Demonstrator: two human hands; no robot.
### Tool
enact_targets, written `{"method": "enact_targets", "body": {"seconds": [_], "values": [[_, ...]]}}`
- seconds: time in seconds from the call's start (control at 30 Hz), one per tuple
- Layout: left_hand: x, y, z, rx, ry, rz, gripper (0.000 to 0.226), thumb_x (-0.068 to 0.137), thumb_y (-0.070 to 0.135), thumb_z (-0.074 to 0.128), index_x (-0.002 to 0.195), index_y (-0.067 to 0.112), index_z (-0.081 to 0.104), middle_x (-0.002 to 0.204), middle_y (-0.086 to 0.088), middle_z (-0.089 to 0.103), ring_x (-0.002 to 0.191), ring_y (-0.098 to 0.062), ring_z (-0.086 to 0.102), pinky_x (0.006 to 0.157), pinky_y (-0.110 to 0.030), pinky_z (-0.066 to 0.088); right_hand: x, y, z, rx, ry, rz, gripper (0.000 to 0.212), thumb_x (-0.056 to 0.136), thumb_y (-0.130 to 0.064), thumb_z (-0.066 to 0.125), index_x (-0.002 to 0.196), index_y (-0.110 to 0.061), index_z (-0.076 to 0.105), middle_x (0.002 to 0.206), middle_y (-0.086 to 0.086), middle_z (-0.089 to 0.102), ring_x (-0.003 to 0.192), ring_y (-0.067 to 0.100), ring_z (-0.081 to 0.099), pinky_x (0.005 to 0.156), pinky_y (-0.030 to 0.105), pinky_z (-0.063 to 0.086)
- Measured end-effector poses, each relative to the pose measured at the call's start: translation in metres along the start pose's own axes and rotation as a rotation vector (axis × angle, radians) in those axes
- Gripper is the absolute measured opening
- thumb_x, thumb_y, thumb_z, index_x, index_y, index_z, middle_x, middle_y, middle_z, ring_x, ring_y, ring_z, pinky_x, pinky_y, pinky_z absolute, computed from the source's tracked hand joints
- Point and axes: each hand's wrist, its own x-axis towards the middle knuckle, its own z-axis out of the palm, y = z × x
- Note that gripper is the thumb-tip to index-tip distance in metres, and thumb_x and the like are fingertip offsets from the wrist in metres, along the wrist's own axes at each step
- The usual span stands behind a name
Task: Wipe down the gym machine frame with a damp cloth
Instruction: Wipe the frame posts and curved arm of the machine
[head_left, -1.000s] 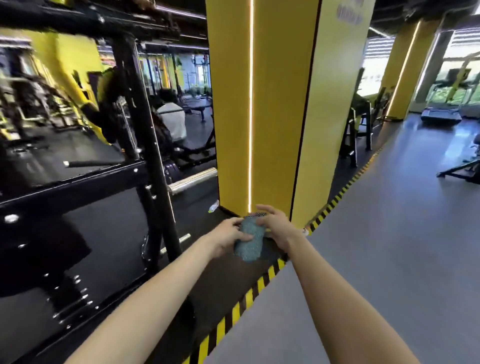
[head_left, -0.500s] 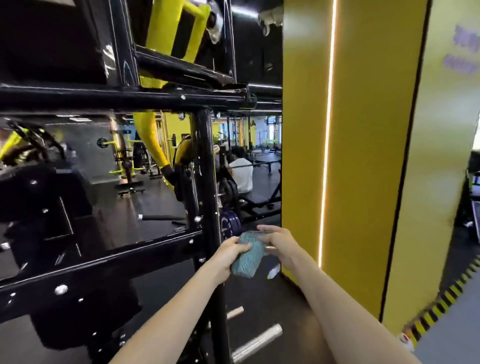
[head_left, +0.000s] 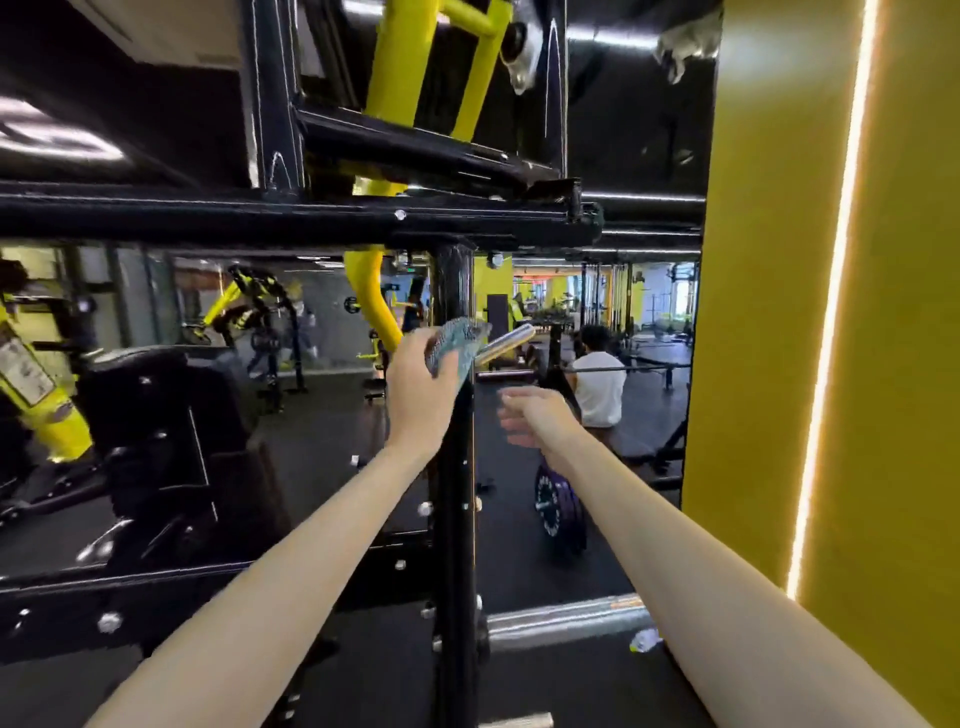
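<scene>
The black gym machine frame (head_left: 156, 584) is filling the view, its upright post (head_left: 454, 519) running vertically below the crossbar (head_left: 311, 218). The left hand (head_left: 421, 395) is gripping the blue cloth (head_left: 457, 338) at the post's upper part, apparently against it, making it the nearer hand. The right hand (head_left: 530, 415) is hovering loosely curled and empty, just right of the post.

The left hand (head_left: 415, 395) is hiding much of the blue cloth (head_left: 457, 338) at the black upright post (head_left: 454, 519). Right of the post, the right hand (head_left: 530, 415) is blurring, its fingers unreadable; its forearm (head_left: 649, 545) is covering part of the purple weight plate (head_left: 550, 509).
</scene>
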Motion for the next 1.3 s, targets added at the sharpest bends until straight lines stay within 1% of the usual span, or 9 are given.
{"method": "enact_targets", "body": {"seconds": [0.1, 0.2, 0.3, 0.43, 0.5, 0.7, 0.9, 1.1, 1.3], "values": [[0.034, 0.030, 0.015, 0.086, 0.276, 0.285, 0.020, 0.090, 0.006, 0.058, 0.110, 0.003, 0.061, 0.103, -0.002, 0.052, 0.088, -0.003, 0.044, 0.078, -0.011, 0.038, 0.022, -0.022, -0.007, 0.011, -0.087, -0.060, 0.016, 0.097, -0.010, 0.053, 0.109, -0.011, 0.064, 0.082, 0.002, 0.061, 0.067, 0.013, 0.056, 0.061, 0.025, 0.049], [0.066, 0.038, 0.024, 0.483, 0.340, 0.642, 0.024, 0.087, 0.003, 0.051, 0.106, 0.003, 0.065, 0.094, -0.010, 0.057, 0.084, -0.017, 0.050, 0.065, -0.020, 0.040, 0.040, -0.041, -0.014, 0.080, -0.180, -0.087, 0.019, 0.098, -0.008, 0.051, 0.115, -0.009, 0.060, 0.078, 0.002, 0.058, 0.065, 0.012, 0.053, 0.054, 0.022, 0.047], [0.067, 0.017, 0.030, 0.860, 0.200, 0.841, 0.028, 0.083, -0.003, 0.050, 0.105, 0.001, 0.068, 0.092, -0.014, 0.060, 0.083, -0.027, 0.047, 0.062, -0.036, 0.049, 0.050, -0.043, -0.013, 0.076, -0.263, -0.111, 0.016, 0.097, -0.010, 0.052, 0.111, -0.014, 0.059, 0.086, 0.004, 0.059, 0.070, 0.013, 0.055, 0.060, 0.024, 0.050], [0.035, -0.015, 0.023, 1.360, -0.324, 1.165, 0.034, 0.090, -0.004, 0.033, 0.104, -0.001, 0.063, 0.097, -0.015, 0.060, 0.081, -0.028, 0.053, 0.072, -0.036, 0.048, 0.058, -0.024, -0.007, 0.078, -0.325, -0.075, 0.019, 0.092, 0.003, 0.051, 0.091, -0.014, 0.059, 0.087, 0.006, 0.060, 0.079, 0.018, 0.057, 0.069, 0.034, 0.052], [0.046, 0.001, 0.016, 1.336, -0.409, 1.156, 0.038, 0.089, -0.002, 0.027, 0.105, -0.003, 0.062, 0.098, -0.016, 0.059, 0.081, -0.029, 0.052, 0.070, -0.039, 0.050, 0.062, -0.015, -0.006, 0.092, -0.344, -0.044, 0.024, 0.091, 0.006, 0.046, 0.094, -0.014, 0.059, 0.085, 0.005, 0.059, 0.076, 0.017, 0.058, 0.066, 0.031, 0.051], [0.085, 0.042, 0.023, 1.120, -0.121, 0.827, 0.034, 0.086, -0.005, 0.037, 0.109, -0.007, 0.062, 0.097, -0.019, 0.055, 0.089, -0.029, 0.045, 0.061, -0.028, 0.042, 0.077, -0.004, 0.001, 0.173, -0.401, -0.022, 0.037, 0.096, 0.003, 0.043, 0.127, -0.015, 0.054, 0.080, -0.004, 0.057, 0.068, 0.006, 0.055, 0.060, 0.021, 0.049], [0.062, 0.024, 0.007, 1.207, -0.483, 1.026, 0.025, 0.086, -0.001, 0.046, 0.105, -0.006, 0.062, 0.093, -0.017, 0.054, 0.079, -0.026, 0.046, 0.059, -0.032, 0.047, 0.096, 0.008, 0.017, 0.291, -0.352, 0.039, 0.021, 0.103, -0.021, 0.040, 0.117, -0.019, 0.057, 0.078, -0.005, 0.055, 0.069, 0.007, 0.052, 0.066, 0.026, 0.041], [0.082, 0.025, 0.021, 0.984, -0.124, 0.842, 0.024, 0.090, -0.002, 0.050, 0.112, -0.007, 0.061, 0.098, -0.020, 0.054, 0.085, -0.029, 0.051, 0.063, -0.036, 0.052, 0.104, 0.023, 0.036, 0.317, -0.417, 0.093, 0.038, 0.103, -0.043, 0.036, 0.096, -0.017, 0.063, 0.090, 0.003, 0.063, 0.078, 0.016, 0.058, 0.066, 0.028, 0.044], [0.039, -0.024, -0.010, 0.974, -0.535, 1.056, 0.032, 0.088, 0.001, 0.049, 0.117, -0.006, 0.060, 0.102, -0.009, 0.039, 0.083, -0.022, 0.039, 0.050, -0.032, 0.050, 0.105, 0.029, 0.038, 0.354, -0.384, 0.111, 0.032, 0.102, -0.039, 0.042, 0.089, -0.017, 0.061, 0.091, 0.005, 0.068, 0.082, 0.019, 0.062, 0.079, 0.032, 0.050]]}}
